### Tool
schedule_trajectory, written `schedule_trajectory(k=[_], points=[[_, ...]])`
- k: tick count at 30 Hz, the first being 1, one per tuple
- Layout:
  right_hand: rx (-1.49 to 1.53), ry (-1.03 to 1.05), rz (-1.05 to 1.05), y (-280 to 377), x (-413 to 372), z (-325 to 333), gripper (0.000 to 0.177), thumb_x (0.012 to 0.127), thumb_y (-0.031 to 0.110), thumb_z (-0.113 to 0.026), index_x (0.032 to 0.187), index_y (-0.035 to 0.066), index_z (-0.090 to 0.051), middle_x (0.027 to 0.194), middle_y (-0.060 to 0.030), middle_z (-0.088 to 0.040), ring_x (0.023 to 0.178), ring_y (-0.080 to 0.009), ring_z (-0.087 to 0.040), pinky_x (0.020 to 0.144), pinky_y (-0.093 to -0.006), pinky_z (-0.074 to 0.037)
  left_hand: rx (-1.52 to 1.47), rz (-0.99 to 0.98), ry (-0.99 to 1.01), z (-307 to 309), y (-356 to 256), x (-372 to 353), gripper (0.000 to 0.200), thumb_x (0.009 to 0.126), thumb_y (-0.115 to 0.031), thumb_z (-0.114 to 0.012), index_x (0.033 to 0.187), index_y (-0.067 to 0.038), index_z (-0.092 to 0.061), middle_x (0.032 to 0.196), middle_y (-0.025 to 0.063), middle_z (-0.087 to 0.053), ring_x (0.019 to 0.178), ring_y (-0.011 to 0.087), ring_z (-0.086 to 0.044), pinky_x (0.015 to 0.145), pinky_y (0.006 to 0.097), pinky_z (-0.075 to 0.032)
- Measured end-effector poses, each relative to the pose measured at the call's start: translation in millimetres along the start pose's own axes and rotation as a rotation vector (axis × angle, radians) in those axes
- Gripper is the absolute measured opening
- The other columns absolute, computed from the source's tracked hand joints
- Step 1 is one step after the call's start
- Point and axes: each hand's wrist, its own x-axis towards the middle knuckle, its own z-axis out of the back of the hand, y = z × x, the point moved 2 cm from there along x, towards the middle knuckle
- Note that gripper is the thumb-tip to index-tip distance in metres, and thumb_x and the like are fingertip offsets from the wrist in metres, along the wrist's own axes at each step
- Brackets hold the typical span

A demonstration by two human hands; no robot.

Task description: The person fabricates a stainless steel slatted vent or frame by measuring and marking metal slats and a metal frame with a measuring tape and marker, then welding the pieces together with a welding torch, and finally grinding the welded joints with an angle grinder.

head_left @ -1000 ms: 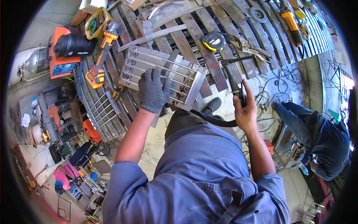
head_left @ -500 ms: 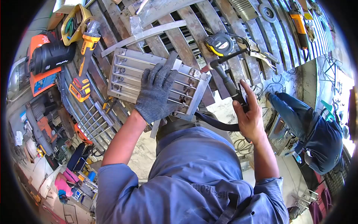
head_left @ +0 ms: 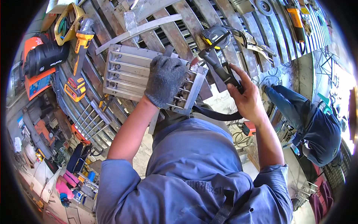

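My right hand [head_left: 249, 98], bare, grips the black handle of a TIG welding torch [head_left: 219, 70]. The torch's pinkish cup points left, close to the right end of a metal panel [head_left: 126, 87] with thin parallel rods across it. On top of that panel rests my left hand [head_left: 165, 83] in a dark grey knit glove, its fingers curled under near the cup; what they hold, if anything, is hidden. Behind the gloved knuckles the end of a flat metal bar [head_left: 169, 50] sticks out. A black cable sleeve [head_left: 216, 114] runs below the panel towards my right hand.
On the slatted metal bench [head_left: 175, 39] lie a curved strip [head_left: 149, 28], a tape measure [head_left: 216, 37], locking pliers [head_left: 261, 50] and yellow angle grinders [head_left: 80, 52] [head_left: 296, 22]. A black welding helmet [head_left: 46, 58] is at left. Another person [head_left: 317, 130] bends down at right.
My left hand has curled its outstretched fingers and shifted right, nearer the torch. The torch and right hand have moved slightly left and up. The view has shifted a little.
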Motion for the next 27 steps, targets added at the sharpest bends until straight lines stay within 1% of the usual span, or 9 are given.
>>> schedule_trajectory(k=[2,4,7,10,13,19,22,25,27], points=[[-0.003,0.03,-0.038,2,5,3,0.058,0.105,0.016,-0.069,0.16,0.007,-0.053,0.108,-0.0236,-0.077,0.093,-0.0326,-0.077,0.088,-0.042,-0.057,0.021,-0.011,-0.016,-3,2,1,0.017,0.092,-0.022,-0.081,0.106,-0.012,-0.078,0.111,0.0091,-0.072,0.107,0.0353,-0.064,0.103,0.0542,-0.046],[-0.014,0.022,0.015,-2,9,4,0.058,0.104,0.016,-0.069,0.16,0.009,-0.054,0.104,-0.0238,-0.076,0.091,-0.0309,-0.076,0.087,-0.0418,-0.057,0.039,-0.008,-0.025,-3,1,2,0.016,0.093,-0.022,-0.081,0.105,-0.013,-0.079,0.111,0.009,-0.072,0.106,0.035,-0.065,0.103,0.054,-0.045],[-0.072,0.054,0.038,10,12,10,0.058,0.104,0.017,-0.069,0.16,0.01,-0.055,0.102,-0.0251,-0.077,0.09,-0.0348,-0.077,0.086,-0.0436,-0.057,0.049,-0.031,-0.043,-6,2,1,0.017,0.093,-0.024,-0.081,0.105,-0.012,-0.079,0.111,0.009,-0.072,0.105,0.0351,-0.065,0.102,0.0533,-0.045],[-0.122,0.083,0.058,17,16,14,0.059,0.104,0.018,-0.069,0.161,0.011,-0.055,0.1,-0.027,-0.077,0.09,-0.0414,-0.077,0.086,-0.0463,-0.058,0.055,-0.038,-0.077,-5,4,2,0.017,0.093,-0.024,-0.082,0.104,-0.012,-0.079,0.111,0.0088,-0.072,0.106,0.0351,-0.064,0.101,0.0529,-0.045],[-0.205,0.109,0.034,28,17,18,0.059,0.104,0.018,-0.068,0.161,0.014,-0.054,0.1,-0.0291,-0.077,0.095,-0.0473,-0.076,0.088,-0.0489,-0.058,0.069,-0.032,-0.093,-7,4,0,0.016,0.092,-0.025,-0.083,0.102,-0.013,-0.08,0.111,0.0081,-0.072,0.106,0.0352,-0.063,0.1,0.0526,-0.045],[-0.222,0.095,0.058,29,12,12,0.057,0.105,0.021,-0.068,0.16,0.013,-0.055,0.101,-0.0313,-0.077,0.098,-0.0509,-0.075,0.089,-0.0536,-0.057,0.088,0.001,-0.12,-13,6,-5,0.015,0.092,-0.024,-0.083,0.103,-0.015,-0.082,0.11,0.0074,-0.071,0.107,0.0365,-0.064,0.1,0.0536,-0.046],[-0.231,0.104,0.074,31,10,8,0.057,0.105,0.021,-0.066,0.16,0.012,-0.054,0.099,-0.0314,-0.076,0.099,-0.0517,-0.074,0.089,-0.0564,-0.057,0.094,-0.029,-0.153,-14,6,-5,0.015,0.092,-0.023,-0.083,0.104,-0.016,-0.082,0.11,0.0071,-0.071,0.107,0.0364,-0.064,0.1,0.0536,-0.046],[-0.253,0.109,0.059,35,11,7,0.057,0.106,0.021,-0.066,0.161,0.012,-0.053,0.097,-0.0314,-0.076,0.1,-0.0521,-0.074,0.089,-0.0579,-0.057,0.095,0.014,-0.123,-16,7,-7,0.015,0.094,-0.029,-0.081,0.103,-0.017,-0.082,0.111,0.0049,-0.071,0.108,0.035,-0.062,0.101,0.0532,-0.043],[-0.252,0.097,0.089,33,12,4,0.058,0.106,0.021,-0.065,0.161,0.012,-0.052,0.097,-0.0316,-0.076,0.099,-0.0523,-0.073,0.089,-0.0588,-0.056,0.079,0.01,-0.132,-17,9,-7,0.014,0.092,-0.029,-0.082,0.102,-0.019,-0.083,0.111,0.0045,-0.072,0.109,0.0347,-0.062,0.102,0.053,-0.043]])
